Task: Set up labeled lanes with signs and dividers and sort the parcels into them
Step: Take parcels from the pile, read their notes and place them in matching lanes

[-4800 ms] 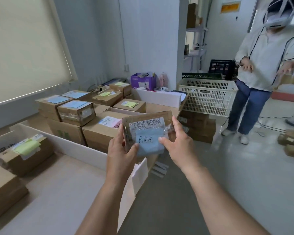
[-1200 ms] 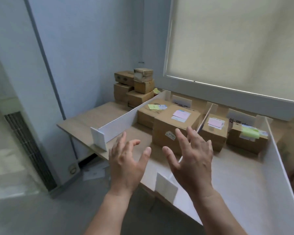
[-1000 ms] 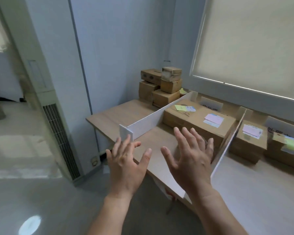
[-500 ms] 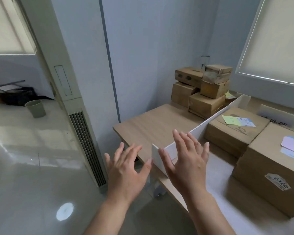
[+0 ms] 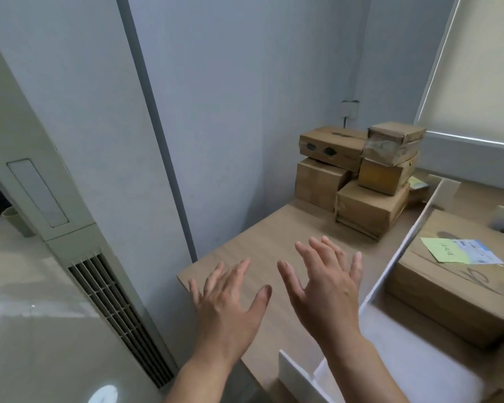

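Both hands spread, left hand (image 5: 230, 309), right hand (image 5: 326, 292), over table (image 5: 262, 242) corner

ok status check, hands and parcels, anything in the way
Left hand and right hand open, empty, over bare table. Stacked parcels ahead, untouched. White divider right; path clear.

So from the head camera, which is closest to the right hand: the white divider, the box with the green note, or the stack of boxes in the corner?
Measured from the right hand:
1. White divider, just to the hand's right.
2. Box with the green note, beyond the divider, further right.
3. Stack of boxes, far back in the corner.
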Action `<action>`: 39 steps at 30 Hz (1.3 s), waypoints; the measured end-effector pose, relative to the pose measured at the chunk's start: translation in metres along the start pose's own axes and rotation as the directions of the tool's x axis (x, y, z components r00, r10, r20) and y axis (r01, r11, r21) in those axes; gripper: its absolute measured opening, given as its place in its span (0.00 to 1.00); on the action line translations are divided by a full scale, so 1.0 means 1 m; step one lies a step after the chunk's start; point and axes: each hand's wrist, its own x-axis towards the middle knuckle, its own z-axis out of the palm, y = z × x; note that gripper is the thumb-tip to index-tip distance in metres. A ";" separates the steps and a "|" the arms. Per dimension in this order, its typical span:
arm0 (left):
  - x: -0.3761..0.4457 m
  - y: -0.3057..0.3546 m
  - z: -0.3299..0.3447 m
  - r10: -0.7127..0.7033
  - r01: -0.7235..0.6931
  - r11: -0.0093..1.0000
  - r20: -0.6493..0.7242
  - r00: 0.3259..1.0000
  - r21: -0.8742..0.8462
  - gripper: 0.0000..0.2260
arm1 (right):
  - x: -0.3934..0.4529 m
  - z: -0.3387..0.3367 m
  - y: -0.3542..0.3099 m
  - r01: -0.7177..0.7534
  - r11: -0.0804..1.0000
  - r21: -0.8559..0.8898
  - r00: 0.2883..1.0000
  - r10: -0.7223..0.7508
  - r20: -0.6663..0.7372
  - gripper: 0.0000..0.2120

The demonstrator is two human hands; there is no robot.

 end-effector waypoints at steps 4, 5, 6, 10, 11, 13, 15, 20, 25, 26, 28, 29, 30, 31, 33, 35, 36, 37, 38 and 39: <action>0.064 -0.012 0.009 0.061 -0.059 0.997 0.053 0.997 -0.042 0.37 | 0.042 0.027 -0.006 -0.038 0.998 -0.041 0.998 0.036 -0.060 0.26; 0.080 -0.014 0.010 0.095 -0.091 0.994 0.070 0.993 -0.058 0.37 | 0.052 0.032 -0.007 -0.059 0.997 -0.049 0.995 0.055 -0.081 0.26; 0.098 -0.015 0.011 0.131 -0.125 0.990 0.088 0.987 -0.071 0.36 | 0.062 0.037 -0.009 -0.084 0.994 -0.064 0.992 0.077 -0.105 0.26; 0.165 -0.023 0.011 0.277 -0.260 0.958 0.151 0.949 -0.126 0.32 | 0.100 0.058 -0.020 -0.212 0.969 -0.124 0.965 0.187 -0.186 0.26; 0.180 -0.026 0.011 0.312 -0.292 0.947 0.162 0.936 -0.136 0.33 | 0.108 0.063 -0.023 -0.248 0.959 -0.135 0.956 0.219 -0.195 0.27; 0.210 -0.031 0.009 0.379 -0.357 0.924 0.190 0.906 -0.139 0.36 | 0.124 0.072 -0.030 -0.313 0.937 -0.158 0.937 0.277 -0.213 0.27; 0.237 -0.035 0.008 0.432 -0.404 0.900 0.227 0.873 -0.161 0.34 | 0.136 0.081 -0.036 -0.369 0.911 -0.183 0.916 0.322 -0.241 0.27; 0.289 -0.028 0.019 0.540 -0.482 0.838 0.274 0.795 -0.254 0.31 | 0.163 0.092 -0.035 -0.472 0.851 -0.230 0.875 0.420 -0.242 0.30; 0.330 0.001 0.038 0.607 -0.522 0.791 0.292 0.740 -0.320 0.31 | 0.197 0.085 0.000 -0.518 0.808 -0.281 0.848 0.443 -0.291 0.31; 0.338 0.007 0.042 0.615 -0.528 0.784 0.296 0.730 -0.326 0.31 | 0.205 0.083 0.008 -0.524 0.801 -0.290 0.845 0.446 -0.295 0.31; 0.352 0.024 0.052 0.630 -0.537 0.774 0.311 0.712 -0.337 0.31 | 0.221 0.078 0.024 -0.545 0.782 -0.303 0.833 0.463 -0.302 0.33; 0.358 0.034 0.057 0.644 -0.551 0.762 0.317 0.696 -0.340 0.31 | 0.228 0.077 0.033 -0.557 0.771 -0.310 0.825 0.472 -0.310 0.33; 0.364 0.046 0.062 0.664 -0.573 0.747 0.323 0.675 -0.338 0.31 | 0.235 0.076 0.042 -0.565 0.760 -0.321 0.820 0.476 -0.319 0.34; 0.370 0.057 0.066 0.686 -0.601 0.727 0.324 0.651 -0.331 0.31 | 0.241 0.076 0.051 -0.571 0.751 -0.333 0.817 0.476 -0.325 0.34; 0.384 0.082 0.077 0.726 -0.652 0.688 0.314 0.612 -0.320 0.31 | 0.255 0.074 0.069 -0.584 0.735 -0.344 0.809 0.489 -0.326 0.35; 0.398 0.110 0.087 0.757 -0.684 0.654 0.299 0.582 -0.325 0.32 | 0.270 0.069 0.087 -0.606 0.720 -0.338 0.794 0.518 -0.319 0.34; 0.406 0.124 0.092 0.769 -0.688 0.639 0.290 0.569 -0.345 0.32 | 0.278 0.066 0.097 -0.620 0.711 -0.333 0.784 0.538 -0.310 0.32; 0.413 0.138 0.097 0.777 -0.676 0.629 0.283 0.563 -0.383 0.33 | 0.286 0.063 0.107 -0.633 0.704 -0.322 0.773 0.558 -0.301 0.30; 0.421 0.153 0.102 0.778 -0.648 0.625 0.278 0.564 -0.435 0.33 | 0.294 0.061 0.116 -0.645 0.702 -0.302 0.764 0.571 -0.301 0.28; 0.428 0.167 0.107 0.773 -0.611 0.625 0.275 0.572 -0.486 0.34 | 0.303 0.058 0.126 -0.655 0.705 -0.273 0.753 0.581 -0.308 0.26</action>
